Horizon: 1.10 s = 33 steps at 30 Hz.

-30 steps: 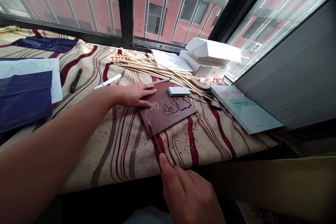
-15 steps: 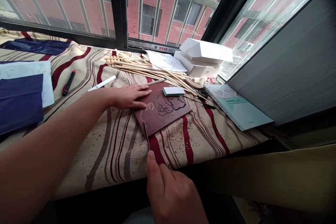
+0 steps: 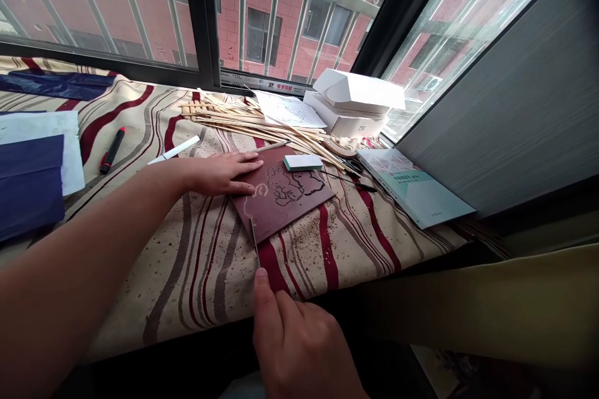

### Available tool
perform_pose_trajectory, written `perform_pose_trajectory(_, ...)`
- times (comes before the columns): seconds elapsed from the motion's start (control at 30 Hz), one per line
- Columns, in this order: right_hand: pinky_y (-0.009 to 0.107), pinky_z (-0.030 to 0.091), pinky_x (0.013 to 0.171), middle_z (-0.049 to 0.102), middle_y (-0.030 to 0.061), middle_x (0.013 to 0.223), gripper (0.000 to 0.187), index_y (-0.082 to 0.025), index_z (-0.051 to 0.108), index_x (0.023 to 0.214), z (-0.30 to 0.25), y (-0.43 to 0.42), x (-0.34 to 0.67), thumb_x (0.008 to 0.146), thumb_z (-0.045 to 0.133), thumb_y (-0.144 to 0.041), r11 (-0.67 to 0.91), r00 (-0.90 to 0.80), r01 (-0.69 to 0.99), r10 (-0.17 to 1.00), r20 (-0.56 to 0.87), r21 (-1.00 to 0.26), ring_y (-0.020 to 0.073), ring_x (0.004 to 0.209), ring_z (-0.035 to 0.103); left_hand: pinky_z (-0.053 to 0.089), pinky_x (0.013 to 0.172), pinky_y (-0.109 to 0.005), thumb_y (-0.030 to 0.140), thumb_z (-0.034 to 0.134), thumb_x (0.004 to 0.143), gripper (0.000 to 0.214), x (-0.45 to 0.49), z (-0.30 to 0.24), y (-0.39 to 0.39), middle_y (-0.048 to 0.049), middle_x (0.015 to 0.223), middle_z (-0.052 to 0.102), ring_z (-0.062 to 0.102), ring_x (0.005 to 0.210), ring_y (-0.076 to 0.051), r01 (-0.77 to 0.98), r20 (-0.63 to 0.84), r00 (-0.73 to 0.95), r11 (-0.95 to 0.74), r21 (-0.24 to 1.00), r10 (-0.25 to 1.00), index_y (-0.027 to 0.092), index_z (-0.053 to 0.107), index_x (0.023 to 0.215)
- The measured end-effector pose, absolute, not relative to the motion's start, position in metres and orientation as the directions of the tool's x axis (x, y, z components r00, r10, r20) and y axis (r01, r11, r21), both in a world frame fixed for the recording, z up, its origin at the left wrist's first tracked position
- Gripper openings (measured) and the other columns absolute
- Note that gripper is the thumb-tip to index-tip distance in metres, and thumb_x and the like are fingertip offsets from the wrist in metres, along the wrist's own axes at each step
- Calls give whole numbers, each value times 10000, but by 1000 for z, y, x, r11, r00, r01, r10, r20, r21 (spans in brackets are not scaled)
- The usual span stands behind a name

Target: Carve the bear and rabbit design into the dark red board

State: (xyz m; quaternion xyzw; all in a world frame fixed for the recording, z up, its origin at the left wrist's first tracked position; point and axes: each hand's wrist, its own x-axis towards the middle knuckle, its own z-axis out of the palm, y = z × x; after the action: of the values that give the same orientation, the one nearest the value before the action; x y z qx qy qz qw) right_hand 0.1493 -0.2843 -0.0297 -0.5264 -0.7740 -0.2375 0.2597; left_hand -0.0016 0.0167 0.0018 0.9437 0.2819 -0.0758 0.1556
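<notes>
A dark red carving board (image 3: 290, 202) with a carved rabbit outline lies on the striped cloth (image 3: 196, 255). My left hand (image 3: 219, 173) rests flat on the board's left corner, fingers stretched out. My right hand (image 3: 299, 343), low in the view, is closed on a thin carving tool (image 3: 255, 243). The tool's tip touches the board's near-left edge. A small white and green block (image 3: 303, 163) sits on the board's far edge.
A bundle of thin wooden sticks (image 3: 253, 121), a drawing sheet (image 3: 287, 111) and white boxes (image 3: 355, 103) lie by the window. A teal booklet (image 3: 414, 187) is to the right. A red marker (image 3: 111, 151), white pen (image 3: 174, 149) and blue paper (image 3: 28, 184) are to the left.
The view has drifted, so everything sits further left in the picture. My right hand with the tool has kept its place against the board's near edge; my left hand has stayed flat.
</notes>
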Motion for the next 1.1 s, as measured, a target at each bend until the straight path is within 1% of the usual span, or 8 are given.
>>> perform_pose_trajectory(0.07,294,363,386,585,14,585,342,26,755,1158,-27,-283,152,964,473,22,336,-301,939,691,657,77,152,404,519,179,1423,-549,899,362,1013,1068,-3,1,18,-157,1903,123,185,1754,-395,559,-236,827,-789,255,510,219,244,1829)
perform_pose_trajectory(0.17,315,396,396,649,33,630,361,44,742,1200,-18,-279,167,975,461,22,442,-382,895,698,606,55,173,426,589,160,1432,-522,880,374,1016,1057,-3,0,19,-132,1911,89,169,1760,-381,558,-236,828,-790,254,509,226,226,1832)
perform_pose_trajectory(0.3,281,553,558,782,55,790,327,-62,745,1234,2,-271,206,1096,449,-57,508,-387,852,775,500,-128,172,591,734,156,1432,-511,819,387,1048,1008,-2,3,16,-133,1910,73,159,1761,-377,556,-243,828,-793,250,505,210,217,1833)
perform_pose_trajectory(0.4,266,591,647,829,50,885,318,-108,735,1269,13,-263,235,1126,452,-79,547,-417,809,792,446,-216,166,683,776,166,1428,-527,780,420,1065,978,0,5,13,-134,1911,68,154,1760,-391,582,-265,810,-773,252,523,215,205,1835)
perform_pose_trajectory(0.6,259,570,663,813,39,899,315,-121,691,1338,5,-258,257,1123,467,-73,608,-473,759,762,443,-234,161,715,766,131,1435,-524,753,436,1053,980,2,7,10,-136,1911,85,119,1767,-381,600,-276,797,-758,258,537,198,221,1832)
perform_pose_trajectory(0.77,250,506,600,719,7,792,361,-122,725,1351,3,-251,271,1099,478,-48,593,-477,759,788,389,-268,150,638,676,108,1436,-524,758,425,1032,1007,3,9,8,-130,1914,71,93,1769,-388,616,-294,783,-746,251,548,178,220,1830)
perform_pose_trajectory(0.97,230,542,697,784,42,914,325,-133,739,1337,4,-237,283,1132,492,-83,630,-495,705,767,409,-327,146,748,728,124,1434,-538,899,334,1003,1092,1,6,11,-139,1912,78,107,1765,-411,596,-278,800,-761,257,532,199,213,1833)
perform_pose_trajectory(1.1,207,512,665,766,29,884,287,-126,736,1314,2,-229,286,1154,499,-116,667,-516,656,738,435,-353,123,716,689,130,1434,-537,959,287,980,1137,-1,4,14,-127,1913,65,135,1760,-405,576,-267,814,-772,269,515,220,190,1838)
